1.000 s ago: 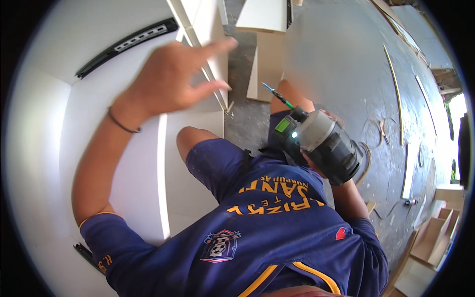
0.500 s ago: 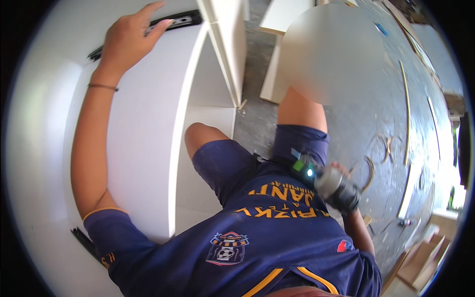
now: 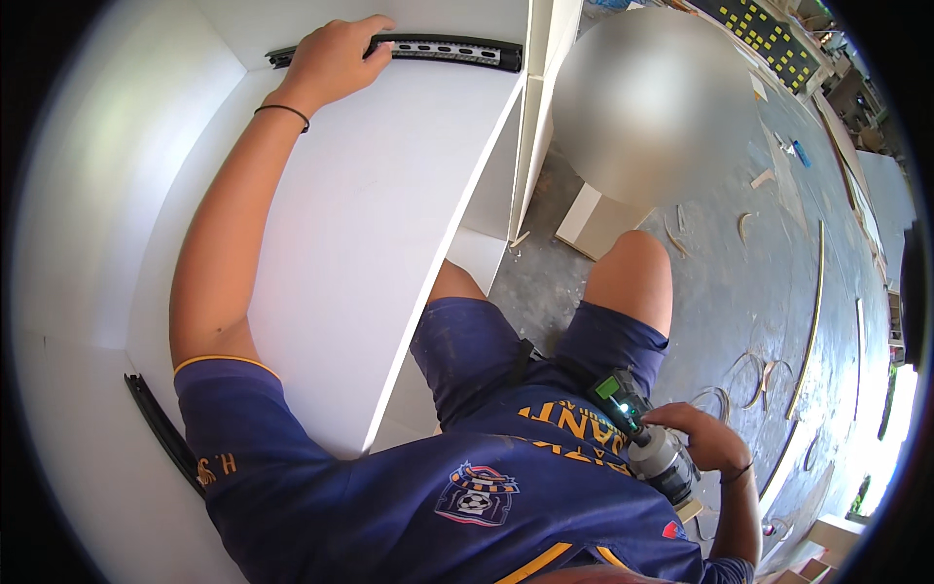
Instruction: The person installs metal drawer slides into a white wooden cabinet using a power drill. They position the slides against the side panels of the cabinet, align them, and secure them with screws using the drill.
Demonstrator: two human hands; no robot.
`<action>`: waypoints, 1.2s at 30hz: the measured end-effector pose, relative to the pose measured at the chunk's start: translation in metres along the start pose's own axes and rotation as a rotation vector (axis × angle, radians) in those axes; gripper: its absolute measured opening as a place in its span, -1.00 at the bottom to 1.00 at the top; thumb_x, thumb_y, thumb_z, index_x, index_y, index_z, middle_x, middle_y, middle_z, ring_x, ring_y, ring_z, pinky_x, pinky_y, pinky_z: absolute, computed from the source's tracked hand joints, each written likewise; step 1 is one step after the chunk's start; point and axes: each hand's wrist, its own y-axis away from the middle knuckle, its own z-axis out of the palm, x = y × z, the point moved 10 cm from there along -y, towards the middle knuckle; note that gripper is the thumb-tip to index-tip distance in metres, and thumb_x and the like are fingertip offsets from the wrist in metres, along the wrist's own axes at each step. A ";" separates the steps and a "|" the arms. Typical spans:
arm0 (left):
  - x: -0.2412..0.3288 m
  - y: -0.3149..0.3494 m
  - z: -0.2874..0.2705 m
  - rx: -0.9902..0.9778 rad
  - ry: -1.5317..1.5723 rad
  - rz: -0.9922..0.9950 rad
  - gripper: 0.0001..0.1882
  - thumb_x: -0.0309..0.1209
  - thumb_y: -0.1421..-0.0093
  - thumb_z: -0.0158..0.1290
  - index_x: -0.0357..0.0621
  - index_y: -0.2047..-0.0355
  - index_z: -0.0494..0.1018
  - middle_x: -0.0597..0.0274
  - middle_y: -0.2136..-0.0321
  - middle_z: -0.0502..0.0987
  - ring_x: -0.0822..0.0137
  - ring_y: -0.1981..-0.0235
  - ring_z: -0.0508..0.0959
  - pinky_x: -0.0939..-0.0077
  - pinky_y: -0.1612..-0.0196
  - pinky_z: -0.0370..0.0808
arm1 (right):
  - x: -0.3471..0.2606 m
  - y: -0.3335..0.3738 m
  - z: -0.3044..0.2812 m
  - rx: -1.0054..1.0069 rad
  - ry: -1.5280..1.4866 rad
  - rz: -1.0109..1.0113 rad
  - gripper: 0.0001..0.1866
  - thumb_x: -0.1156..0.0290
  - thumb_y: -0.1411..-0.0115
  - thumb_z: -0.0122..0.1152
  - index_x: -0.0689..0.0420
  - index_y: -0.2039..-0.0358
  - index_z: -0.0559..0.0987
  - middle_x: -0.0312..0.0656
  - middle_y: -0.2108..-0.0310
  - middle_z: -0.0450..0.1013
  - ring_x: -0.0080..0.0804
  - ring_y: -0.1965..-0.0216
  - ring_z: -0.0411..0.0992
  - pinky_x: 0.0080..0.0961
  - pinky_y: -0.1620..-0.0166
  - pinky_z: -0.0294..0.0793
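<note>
My left hand (image 3: 336,63) reaches into a white cabinet, thumb and fingers closed on a black metal drawer slide (image 3: 452,51). The slide lies along the white panel (image 3: 360,195), its slotted face showing and one end close to the panel's front edge. My right hand (image 3: 708,440) is by my waist, with curled fingers at the grip of a cordless drill (image 3: 664,462). The drill has a grey and black body, a green-marked battery end and a small lit lamp. Part of its grip is hidden by my fingers.
Another black drawer slide (image 3: 161,419) sits on the cabinet wall by my left sleeve. A light board (image 3: 593,219) lies on the grey floor beyond my knees. Strips and curled offcuts (image 3: 749,380) are scattered right. A large blurred patch hides the area ahead.
The view has shifted, and more of the drawer slide and floor shows. My left hand stays on the slide. My right hand, partly hidden behind the drill before, now shows beside its grip.
</note>
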 end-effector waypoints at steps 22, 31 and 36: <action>-0.027 0.014 0.010 0.011 0.123 -0.109 -0.72 -0.26 -0.12 0.11 0.02 0.15 0.52 0.21 0.78 0.33 0.27 0.72 0.35 0.39 0.55 0.34 | -0.259 -0.194 -0.227 1.276 0.204 -0.625 -0.19 0.24 0.08 0.41 0.28 -0.12 0.23 0.13 0.02 0.31 -0.02 0.02 0.37 -0.22 -0.02 0.40; -0.026 0.013 0.013 -0.052 0.082 -0.171 -0.69 -0.21 -0.09 0.12 0.03 0.16 0.55 0.15 0.61 0.53 0.13 0.51 0.55 0.30 0.36 0.51 | -0.230 -0.192 -0.237 1.258 0.405 -0.605 -0.47 0.12 -0.01 0.30 0.09 0.04 0.45 -0.12 0.43 0.57 -0.10 0.43 0.53 -0.29 0.29 0.52; -0.027 0.014 0.010 0.074 0.067 -0.051 -0.69 -0.20 -0.10 0.14 0.01 0.15 0.54 0.16 0.71 0.42 0.23 0.64 0.44 0.39 0.47 0.42 | -0.218 -0.175 -0.239 1.132 0.381 -0.659 -0.80 0.30 -0.03 0.19 0.13 0.37 0.59 -0.08 0.55 0.51 -0.16 0.49 0.52 -0.37 0.36 0.48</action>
